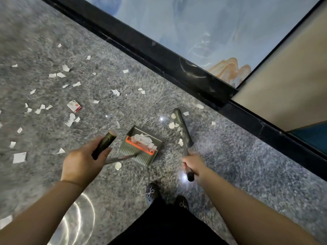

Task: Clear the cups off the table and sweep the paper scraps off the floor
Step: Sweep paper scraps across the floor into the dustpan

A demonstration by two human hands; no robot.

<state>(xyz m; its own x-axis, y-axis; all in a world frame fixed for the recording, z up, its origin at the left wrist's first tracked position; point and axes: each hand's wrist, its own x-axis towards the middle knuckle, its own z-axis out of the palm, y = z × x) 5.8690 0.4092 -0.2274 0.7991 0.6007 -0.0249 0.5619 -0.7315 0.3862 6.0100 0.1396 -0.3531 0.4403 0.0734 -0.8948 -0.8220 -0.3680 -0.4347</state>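
My left hand (83, 160) grips the dark handle of a long-handled dustpan (141, 147), a grey pan with an orange comb that rests on the floor and holds several white paper scraps. My right hand (192, 166) grips the handle of a broom (182, 128), whose grey head lies on the floor to the right of the pan, with a few scraps beside it. Many white paper scraps (70, 119) lie scattered over the speckled grey floor to the left. No cups or table are in view.
A small red-and-white wrapper (74, 106) lies among the scraps. A black skirting strip (159, 55) runs diagonally along a painted wall at upper right. My feet in dark shoes (152, 191) stand just behind the pan.
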